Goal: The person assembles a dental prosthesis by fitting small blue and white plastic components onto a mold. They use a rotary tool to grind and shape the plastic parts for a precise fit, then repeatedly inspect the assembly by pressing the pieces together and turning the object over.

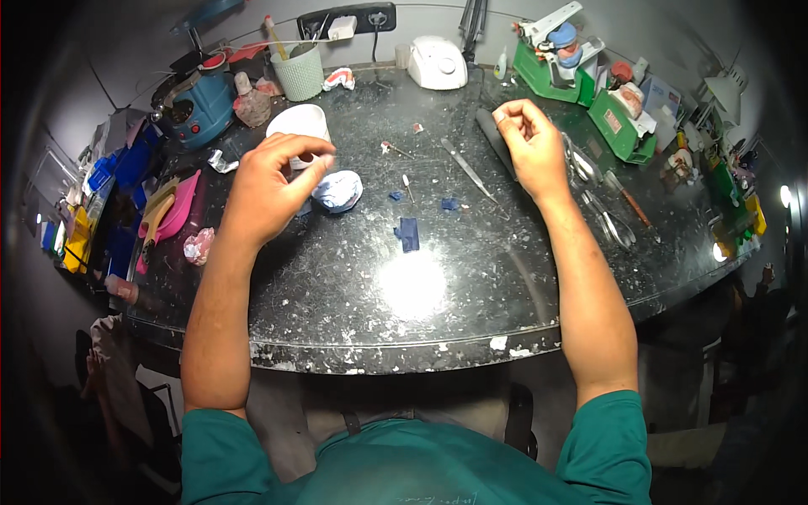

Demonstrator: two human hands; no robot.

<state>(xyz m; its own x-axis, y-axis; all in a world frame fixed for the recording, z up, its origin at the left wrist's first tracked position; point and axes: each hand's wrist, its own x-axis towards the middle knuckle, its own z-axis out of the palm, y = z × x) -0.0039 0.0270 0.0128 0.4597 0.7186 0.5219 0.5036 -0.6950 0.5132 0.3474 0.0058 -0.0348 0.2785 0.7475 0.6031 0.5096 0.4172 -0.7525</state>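
Observation:
My left hand [273,181] is raised at the left of the dark worktop, its thumb and forefinger curved together in a pinch. Whatever lies between those tips, if anything, is too small to make out. Behind it stands a white cup [310,120], partly covered by the fingers. Just right of the hand sits a rounded white-and-blue lump [338,192]. My right hand [534,151] hovers on the other side with curled fingers and thumb pressed close; any content is hidden. Under it lies a dark strip [495,139]. Blue wax-like pieces [408,234] lie between the hands.
A slim metal tool [469,171] and a small stick [408,188] lie mid-table. Metal instruments [608,220] spread at the right, near green stands with dental models [619,126]. A blue machine [200,105], a pink dustpan-like piece [181,215] and a ribbed pot [299,74] stand left.

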